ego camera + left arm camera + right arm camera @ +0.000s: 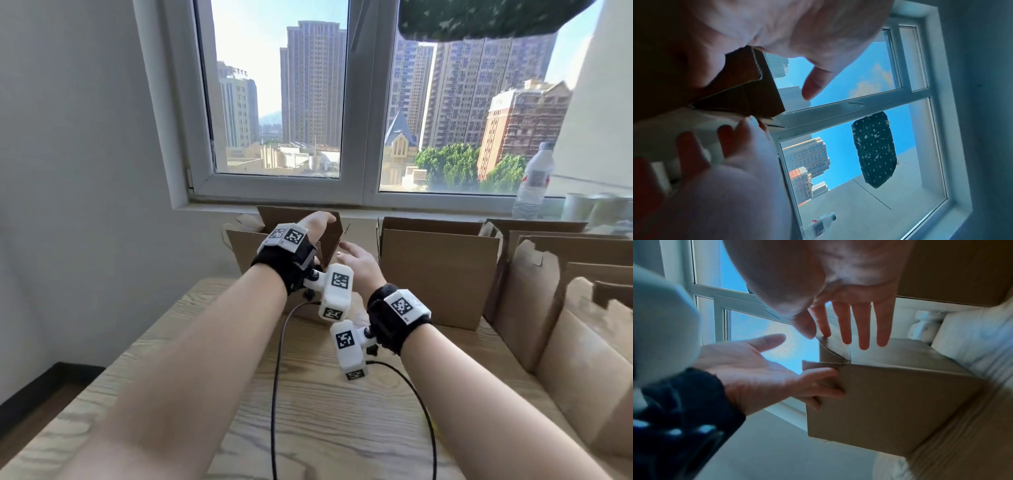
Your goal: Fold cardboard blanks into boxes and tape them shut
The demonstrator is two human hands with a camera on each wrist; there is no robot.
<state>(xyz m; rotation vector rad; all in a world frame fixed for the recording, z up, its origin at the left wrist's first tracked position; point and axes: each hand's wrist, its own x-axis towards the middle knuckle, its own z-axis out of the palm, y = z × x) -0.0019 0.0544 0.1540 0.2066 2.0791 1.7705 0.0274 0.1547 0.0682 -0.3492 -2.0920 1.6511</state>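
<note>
While the left hand (317,226) grips the box (253,246) flap at 11 o'clock, the open right hand (358,263) should press it flat.

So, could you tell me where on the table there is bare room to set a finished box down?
The near table is bare between the forearms, save two black cables. The far edge and right side are crowded with open boxes.
</note>
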